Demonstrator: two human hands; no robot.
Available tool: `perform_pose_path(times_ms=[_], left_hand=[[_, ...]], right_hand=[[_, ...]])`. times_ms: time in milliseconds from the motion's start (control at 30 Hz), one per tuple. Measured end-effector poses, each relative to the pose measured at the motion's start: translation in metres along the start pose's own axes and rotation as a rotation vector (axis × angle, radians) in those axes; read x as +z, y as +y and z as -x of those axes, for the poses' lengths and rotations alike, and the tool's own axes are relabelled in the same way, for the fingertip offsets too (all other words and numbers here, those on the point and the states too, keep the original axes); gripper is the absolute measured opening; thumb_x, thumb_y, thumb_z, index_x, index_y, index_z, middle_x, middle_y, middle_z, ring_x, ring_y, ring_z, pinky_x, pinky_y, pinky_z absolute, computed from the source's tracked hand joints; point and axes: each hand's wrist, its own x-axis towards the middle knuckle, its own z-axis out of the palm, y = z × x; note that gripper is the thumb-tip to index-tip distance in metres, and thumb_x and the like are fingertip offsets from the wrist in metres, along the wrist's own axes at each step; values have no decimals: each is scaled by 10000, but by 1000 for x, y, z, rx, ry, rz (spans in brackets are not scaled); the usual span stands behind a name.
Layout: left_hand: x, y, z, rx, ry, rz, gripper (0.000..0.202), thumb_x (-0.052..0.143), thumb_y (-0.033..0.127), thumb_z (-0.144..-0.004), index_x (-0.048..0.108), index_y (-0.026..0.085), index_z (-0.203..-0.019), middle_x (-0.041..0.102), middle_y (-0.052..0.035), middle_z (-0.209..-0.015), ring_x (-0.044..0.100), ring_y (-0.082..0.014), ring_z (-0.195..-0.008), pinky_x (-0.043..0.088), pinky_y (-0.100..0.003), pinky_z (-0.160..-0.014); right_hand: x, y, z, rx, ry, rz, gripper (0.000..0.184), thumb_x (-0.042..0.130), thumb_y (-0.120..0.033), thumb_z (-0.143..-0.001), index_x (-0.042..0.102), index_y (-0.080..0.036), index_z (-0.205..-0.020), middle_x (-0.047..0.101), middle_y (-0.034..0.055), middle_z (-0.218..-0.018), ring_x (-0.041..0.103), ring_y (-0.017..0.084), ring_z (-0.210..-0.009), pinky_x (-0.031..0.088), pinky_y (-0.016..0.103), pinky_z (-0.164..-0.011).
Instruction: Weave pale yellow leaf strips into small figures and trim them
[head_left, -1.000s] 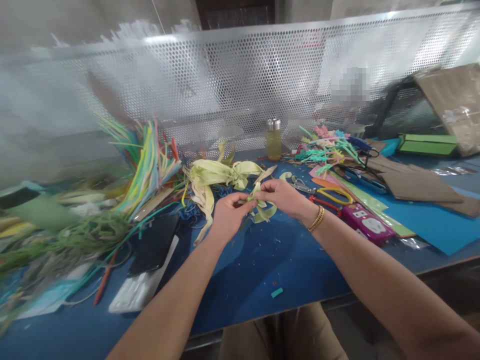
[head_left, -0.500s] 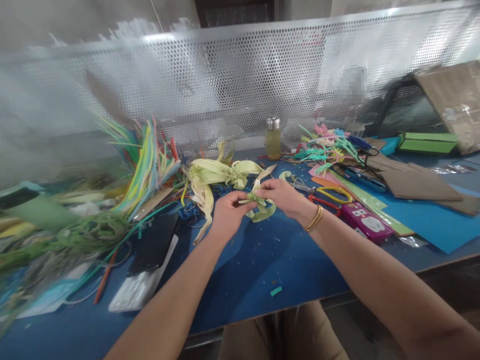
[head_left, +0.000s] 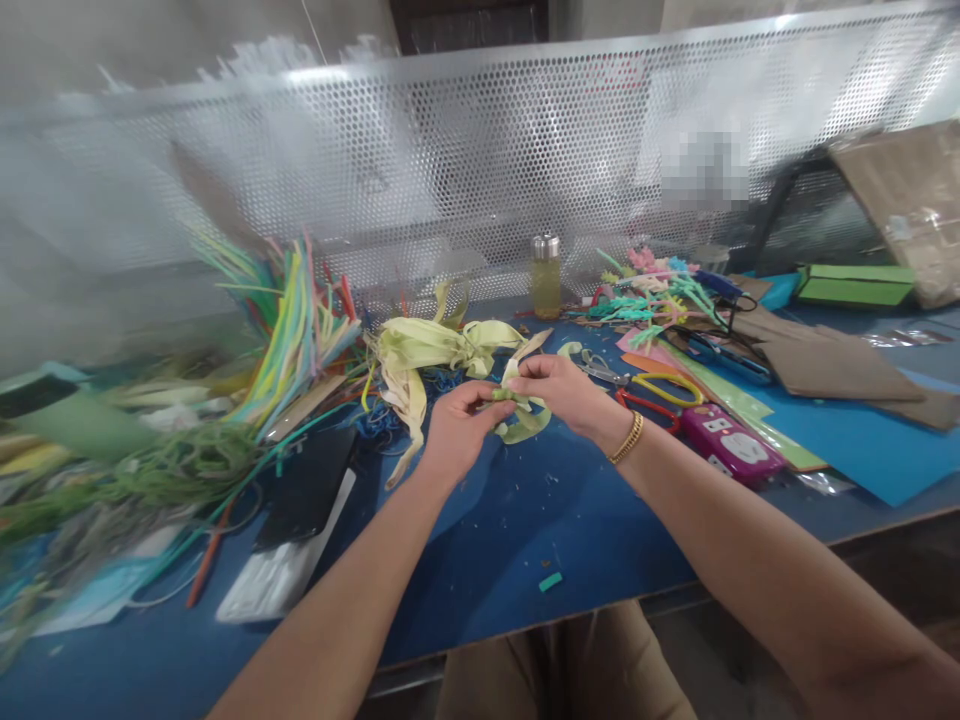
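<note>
Above the middle of the blue table, my left hand (head_left: 466,420) and my right hand (head_left: 559,392) meet at a small piece made of pale green corn husk (head_left: 510,394). The left thumb and fingers pinch its stem-like left end. My right fingers grip an upright strip of the same piece from the other side. Loops of husk hang below, over or onto the tabletop; I cannot tell whether they touch it. Just behind my left hand lies a bigger bundle of corn husks (head_left: 420,345), with a dry husk trailing toward me.
Scissors (head_left: 667,390) with yellow and red handles and a purple power strip (head_left: 735,445) lie right. Bright stems (head_left: 292,340), green twine (head_left: 202,465) and a black phone (head_left: 307,490) crowd the left. A glass bottle (head_left: 547,280) stands before the perforated metal screen (head_left: 480,170).
Both hands stay in nearly the same place. The fingers have shifted slightly around the husk piece, and its left end now shows as a narrower, tighter shape.
</note>
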Motion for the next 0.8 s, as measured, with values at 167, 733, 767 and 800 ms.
perform_pose_path(times_ms=[167, 733, 767, 800], left_hand=[[2, 2, 2, -40, -37, 11, 266, 789, 361, -646, 694, 192, -828, 667, -19, -812, 592, -159, -749, 456, -270, -702], [2, 5, 1, -152, 27, 162, 207, 784, 319, -625, 644, 170, -661, 576, 27, -609, 473, -97, -579, 379, -239, -598], [0, 6, 1, -152, 18, 136, 204, 784, 322, -627, 651, 170, -655, 573, 28, -593, 466, -96, -566, 375, -242, -592], [-2, 7, 1, -156, 4, 113, 202, 785, 326, -627, 660, 170, -655, 572, 27, -582, 465, -97, -559, 374, -246, -590]], right_hand=[[-2, 3, -2, 57, -8, -7, 263, 636, -379, -697, 498, -179, -596, 432, -50, -564, 365, 90, -558, 292, 258, -557], [-1, 0, 1, 37, -36, -39, 262, 661, -337, -651, 462, -185, -573, 387, -60, -562, 334, 87, -557, 286, 260, -554], [0, 0, 1, 38, -31, -44, 262, 663, -338, -649, 465, -184, -573, 390, -59, -562, 337, 88, -559, 286, 261, -555], [0, 0, 1, 41, -27, -50, 264, 666, -343, -647, 468, -183, -575, 393, -59, -562, 339, 88, -560, 285, 261, -555]])
